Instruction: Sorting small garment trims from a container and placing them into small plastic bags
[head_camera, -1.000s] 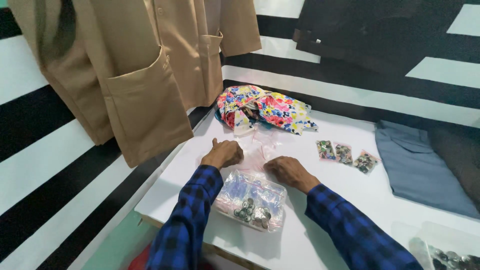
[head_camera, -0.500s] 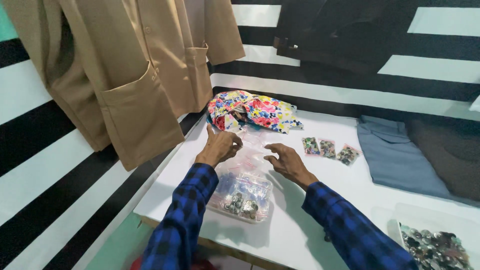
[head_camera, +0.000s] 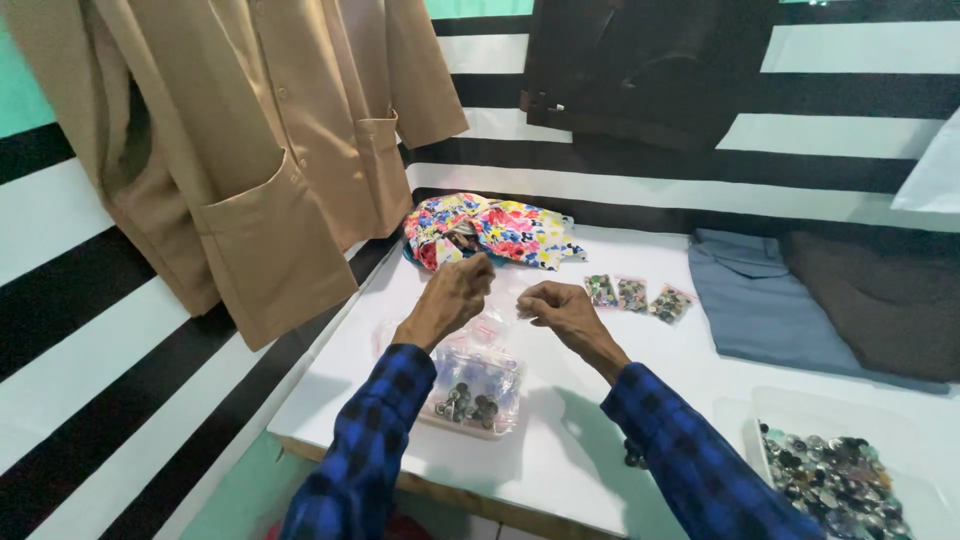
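Note:
My left hand and my right hand are raised a little above the white table, close together, fingers pinched. Between them they seem to grip a small clear plastic bag, which is thin and hard to make out. Just below my left wrist lies a larger clear bag of dark metal buttons. Both sleeves are blue and black plaid.
Three small button packets lie right of my hands and a floral cloth behind them. Folded blue and brown garments lie at right, near a clear tray of buttons. A tan coat hangs left.
Both hands have lifted off the bags on the table and drawn together in a pinch. The camera has come closer and shifted right, bringing the tray of buttons into view.

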